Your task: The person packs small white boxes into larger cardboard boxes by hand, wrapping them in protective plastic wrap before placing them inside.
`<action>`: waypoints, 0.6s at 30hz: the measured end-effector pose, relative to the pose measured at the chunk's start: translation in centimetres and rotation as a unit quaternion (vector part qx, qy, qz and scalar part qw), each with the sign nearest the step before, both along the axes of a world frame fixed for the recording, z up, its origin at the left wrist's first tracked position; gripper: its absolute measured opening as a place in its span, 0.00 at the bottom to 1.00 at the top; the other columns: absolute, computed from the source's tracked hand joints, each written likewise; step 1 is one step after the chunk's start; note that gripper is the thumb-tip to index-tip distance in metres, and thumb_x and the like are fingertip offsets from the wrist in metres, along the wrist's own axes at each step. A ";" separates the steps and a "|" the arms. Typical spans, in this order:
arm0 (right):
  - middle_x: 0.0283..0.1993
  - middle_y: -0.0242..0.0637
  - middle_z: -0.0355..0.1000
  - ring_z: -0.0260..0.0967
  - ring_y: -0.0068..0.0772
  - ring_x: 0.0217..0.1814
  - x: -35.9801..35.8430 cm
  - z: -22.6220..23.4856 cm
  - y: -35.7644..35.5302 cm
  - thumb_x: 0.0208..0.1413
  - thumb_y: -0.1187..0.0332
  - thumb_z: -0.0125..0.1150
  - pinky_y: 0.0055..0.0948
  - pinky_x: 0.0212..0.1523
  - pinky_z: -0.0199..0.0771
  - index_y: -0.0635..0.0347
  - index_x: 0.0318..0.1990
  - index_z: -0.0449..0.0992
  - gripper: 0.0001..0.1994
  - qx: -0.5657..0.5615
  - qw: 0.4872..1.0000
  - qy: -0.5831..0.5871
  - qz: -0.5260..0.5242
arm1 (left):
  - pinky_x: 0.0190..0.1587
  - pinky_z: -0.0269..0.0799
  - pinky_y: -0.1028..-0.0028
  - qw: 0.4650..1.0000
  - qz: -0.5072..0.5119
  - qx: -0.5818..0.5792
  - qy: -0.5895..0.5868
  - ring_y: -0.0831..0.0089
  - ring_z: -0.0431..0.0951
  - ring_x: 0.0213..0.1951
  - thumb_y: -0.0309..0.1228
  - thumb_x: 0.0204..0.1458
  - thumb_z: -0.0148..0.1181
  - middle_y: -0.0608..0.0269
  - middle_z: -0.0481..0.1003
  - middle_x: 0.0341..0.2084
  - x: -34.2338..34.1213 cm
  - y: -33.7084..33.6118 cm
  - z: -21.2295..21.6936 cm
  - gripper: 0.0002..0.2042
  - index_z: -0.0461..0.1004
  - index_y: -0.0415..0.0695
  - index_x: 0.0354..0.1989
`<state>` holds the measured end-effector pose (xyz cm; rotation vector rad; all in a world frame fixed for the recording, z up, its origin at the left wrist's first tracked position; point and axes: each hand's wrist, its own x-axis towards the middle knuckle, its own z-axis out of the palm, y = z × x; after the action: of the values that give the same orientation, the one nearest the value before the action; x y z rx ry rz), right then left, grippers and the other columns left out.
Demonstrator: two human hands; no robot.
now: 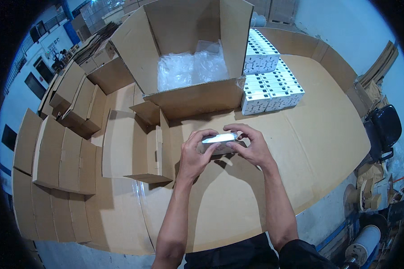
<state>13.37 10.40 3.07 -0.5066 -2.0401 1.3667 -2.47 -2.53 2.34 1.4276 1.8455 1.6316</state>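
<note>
Between my two hands, a little above the cardboard-covered table, is a small white box [219, 138] whose top face shines in the light. My left hand [195, 150] grips its left end with the thumb on the near face. At the other end, my right hand [251, 145] holds it with the thumb on the near side and the fingers over the back. Just left of my left hand stands an open small cardboard carton [149, 150] with its flaps spread. The near face of the box is in shade.
Beyond my hands stands a large open carton [197, 98] with clear plastic bags [193, 67] inside. Stacked white boxes [274, 92] sit right of it. Closed brown cartons [60, 159] are piled at the left. A cardboard wall [296, 42] edges the table's back; a black chair [386, 127] stands right.
</note>
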 end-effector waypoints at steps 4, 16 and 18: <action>0.50 0.34 0.80 0.73 0.28 0.48 -0.2 0.2 -0.4 0.51 0.80 0.68 0.30 0.50 0.72 0.58 0.51 0.81 0.18 0.033 0.999 0.007 -0.012 | 0.55 0.73 0.69 1.000 -0.002 0.003 0.011 0.67 0.79 0.50 0.23 0.50 0.72 0.57 0.80 0.45 -0.3 0.1 -0.2 0.16 0.78 0.39 0.48; 0.45 0.34 0.81 0.72 0.40 0.48 -0.1 1.5 -0.8 0.49 0.78 0.69 0.39 0.51 0.74 0.55 0.46 0.84 0.15 0.223 0.972 -0.070 -0.012 | 0.52 0.75 0.68 0.994 0.030 -0.035 -0.103 0.69 0.79 0.47 0.28 0.52 0.72 0.59 0.79 0.45 0.5 -1.0 -1.5 0.22 0.73 0.40 0.55; 0.45 0.35 0.81 0.72 0.39 0.47 -0.3 1.7 -0.7 0.50 0.78 0.69 0.38 0.49 0.75 0.55 0.46 0.84 0.15 0.219 0.974 -0.060 -0.011 | 0.52 0.75 0.68 0.993 0.044 -0.041 -0.099 0.68 0.79 0.47 0.28 0.53 0.71 0.57 0.79 0.45 0.4 -1.8 -2.3 0.24 0.70 0.41 0.58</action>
<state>13.11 9.68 4.74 -0.4183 -2.3373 0.8467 -2.10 -4.35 0.08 1.1219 1.8610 1.6515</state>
